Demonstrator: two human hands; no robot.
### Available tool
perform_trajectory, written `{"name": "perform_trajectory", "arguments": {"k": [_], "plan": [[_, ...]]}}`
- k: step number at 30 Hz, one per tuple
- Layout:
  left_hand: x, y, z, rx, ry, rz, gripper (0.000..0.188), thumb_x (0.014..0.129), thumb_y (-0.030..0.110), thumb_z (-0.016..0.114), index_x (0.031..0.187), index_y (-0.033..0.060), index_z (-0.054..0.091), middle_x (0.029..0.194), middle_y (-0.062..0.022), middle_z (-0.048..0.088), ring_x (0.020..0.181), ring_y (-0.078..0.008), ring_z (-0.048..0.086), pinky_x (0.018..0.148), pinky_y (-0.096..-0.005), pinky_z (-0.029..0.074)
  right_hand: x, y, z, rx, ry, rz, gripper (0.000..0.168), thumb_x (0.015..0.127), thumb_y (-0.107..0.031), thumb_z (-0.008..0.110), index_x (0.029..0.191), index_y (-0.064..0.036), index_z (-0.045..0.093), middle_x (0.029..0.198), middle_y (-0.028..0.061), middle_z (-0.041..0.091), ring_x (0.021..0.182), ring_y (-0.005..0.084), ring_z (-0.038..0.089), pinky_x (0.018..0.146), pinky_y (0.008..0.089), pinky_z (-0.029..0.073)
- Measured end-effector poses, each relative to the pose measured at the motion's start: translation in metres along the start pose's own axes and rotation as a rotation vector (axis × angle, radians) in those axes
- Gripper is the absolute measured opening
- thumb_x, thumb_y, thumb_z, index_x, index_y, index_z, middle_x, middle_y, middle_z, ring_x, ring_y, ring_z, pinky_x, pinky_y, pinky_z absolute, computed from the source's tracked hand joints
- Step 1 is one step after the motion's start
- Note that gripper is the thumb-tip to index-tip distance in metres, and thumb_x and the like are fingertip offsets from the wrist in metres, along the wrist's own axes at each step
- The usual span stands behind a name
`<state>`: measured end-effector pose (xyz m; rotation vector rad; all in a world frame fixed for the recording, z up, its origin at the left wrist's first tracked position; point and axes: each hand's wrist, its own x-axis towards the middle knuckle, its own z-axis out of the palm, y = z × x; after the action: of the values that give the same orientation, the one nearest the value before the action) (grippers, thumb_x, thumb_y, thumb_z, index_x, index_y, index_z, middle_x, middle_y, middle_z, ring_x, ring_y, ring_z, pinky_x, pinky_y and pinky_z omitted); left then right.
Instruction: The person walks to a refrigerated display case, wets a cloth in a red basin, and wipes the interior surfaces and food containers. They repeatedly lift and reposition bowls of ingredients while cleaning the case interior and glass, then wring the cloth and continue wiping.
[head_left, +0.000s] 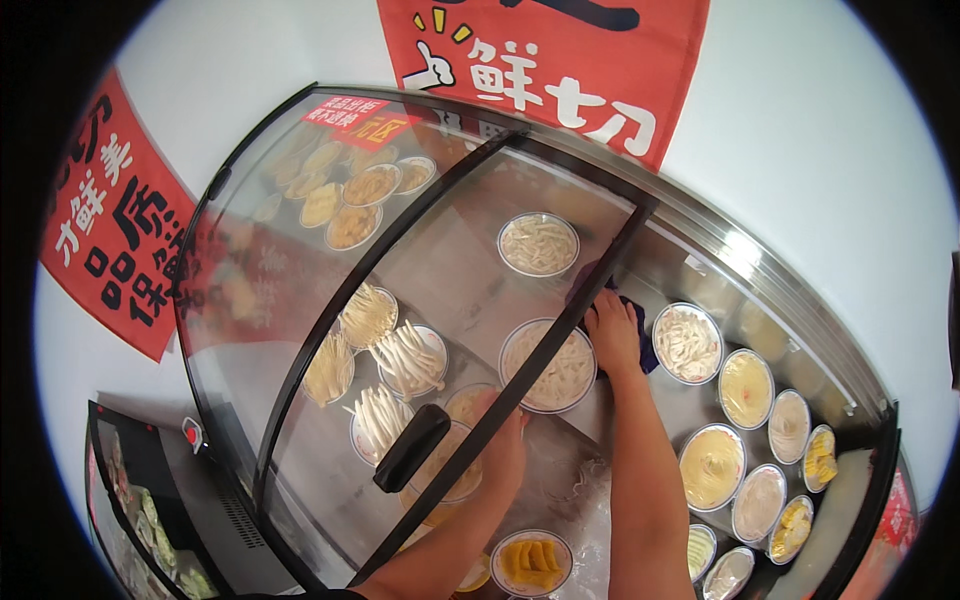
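Observation:
My right hand (613, 330) reaches into a glass-doored display cooler and presses on a dark purple cloth (646, 349) on its metal shelf. The cloth lies partly behind the black door frame. My left hand (504, 424), seen through the glass and partly hidden by the frame, is at the lower edge of a bowl of pale strips (541, 375); its grip is unclear. Above that bowl stands another bowl of pale strips (538, 244). To the right of my right hand is a bowl of whitish strips (686, 343).
The sliding glass door's black handle (412, 448) lies left of my left forearm. Bowls of white mushrooms (411, 360) stand behind the glass. Several wrapped bowls (712, 466) line the right side. A bowl of yellow pieces (531, 564) sits between my forearms. Red banners (540, 75) hang beyond.

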<state>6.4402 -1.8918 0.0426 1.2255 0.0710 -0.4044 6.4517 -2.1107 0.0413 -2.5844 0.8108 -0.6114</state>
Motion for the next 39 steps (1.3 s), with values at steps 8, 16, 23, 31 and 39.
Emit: {"name": "perform_trajectory", "arguments": {"k": [8, 16, 23, 31, 39], "plan": [[0.009, -0.002, -0.006, -0.123, -0.035, -0.199, 0.024, 0.096, 0.021, 0.043, 0.106, -0.0009, 0.048, 0.104, -0.0111, 0.055, 0.088, -0.0187, 0.059, 0.074, -0.0282, 0.054, -0.04, -0.017, -0.013, -0.027, 0.085, 0.109, 0.038, 0.092, -0.022, 0.047, 0.128, -0.012, 0.048, 0.131, 0.0114, 0.05, 0.125, 0.0269, 0.043, 0.106, 0.0468, 0.027], [-0.005, 0.001, -0.036, -0.005, 0.163, -0.093, 0.024, 0.09, 0.02, 0.053, 0.105, 0.0017, 0.053, 0.101, -0.0075, 0.055, 0.085, -0.0133, 0.056, 0.071, -0.0258, 0.048, -0.09, -0.06, 0.01, -0.24, 0.309, 0.429, 0.043, 0.091, -0.024, 0.047, 0.13, -0.005, 0.044, 0.13, 0.0172, 0.048, 0.125, 0.0313, 0.041, 0.105, 0.048, 0.028], [-0.004, 0.038, -0.017, -0.149, 0.358, 0.079, 0.014, 0.088, 0.015, 0.051, 0.081, 0.0025, 0.048, 0.087, -0.0063, 0.05, 0.077, -0.0131, 0.046, 0.071, -0.0263, 0.041, -0.058, -0.092, 0.062, -0.227, 0.284, 0.245, 0.052, 0.087, -0.029, 0.053, 0.129, 0.0, 0.043, 0.128, 0.0193, 0.048, 0.123, 0.0351, 0.042, 0.106, 0.0475, 0.027], [-0.003, 0.047, -0.006, -0.184, 0.177, 0.158, 0.018, 0.089, 0.015, 0.051, 0.1, 0.0015, 0.05, 0.094, -0.0079, 0.053, 0.086, -0.0155, 0.051, 0.071, -0.0269, 0.045, -0.021, -0.122, 0.091, 0.037, 0.278, -0.147, 0.052, 0.087, -0.025, 0.052, 0.129, 0.004, 0.04, 0.126, 0.0224, 0.047, 0.12, 0.0378, 0.043, 0.103, 0.0475, 0.03], [-0.042, 0.055, 0.026, -0.088, 0.021, -0.042, 0.025, 0.088, 0.009, 0.047, 0.112, 0.0007, 0.05, 0.105, -0.0106, 0.057, 0.092, -0.0181, 0.06, 0.07, -0.0293, 0.054, -0.089, -0.092, 0.052, 0.754, 0.428, 0.367, 0.052, 0.087, -0.024, 0.051, 0.129, 0.005, 0.04, 0.125, 0.0236, 0.047, 0.119, 0.0388, 0.043, 0.102, 0.0477, 0.031]]}}
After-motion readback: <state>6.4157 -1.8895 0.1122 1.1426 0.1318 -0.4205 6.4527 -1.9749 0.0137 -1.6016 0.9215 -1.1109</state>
